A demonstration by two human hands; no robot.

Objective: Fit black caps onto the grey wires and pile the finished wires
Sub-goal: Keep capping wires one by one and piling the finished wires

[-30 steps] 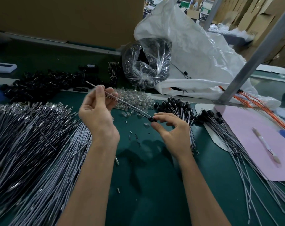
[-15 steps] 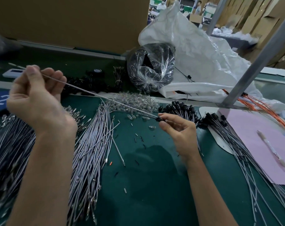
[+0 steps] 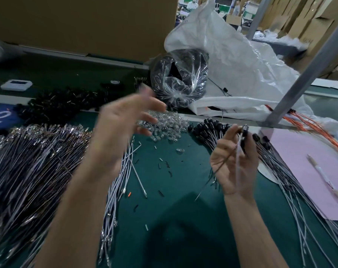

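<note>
Two hands up over the dark green bench mat (image 3: 183, 219). The left hand (image 3: 123, 122) is blurry, fingers spread wide, holding nothing. The right hand (image 3: 233, 163) at 3 o'clock pinches one thin grey wire (image 3: 239, 147) with one black cap (image 3: 244, 133) on its top end. There's one heap of uncapped grey wires (image 3: 29, 171) at 9 o'clock and one fan of finished capped wires (image 3: 206, 126) at 2 o'clock, both too many to count. One pink sheet (image 3: 299, 151) has one white pen (image 3: 324, 176) on it. The only readable writing is a white "2" on a blue tag (image 3: 0, 117) at 10 o'clock
</note>
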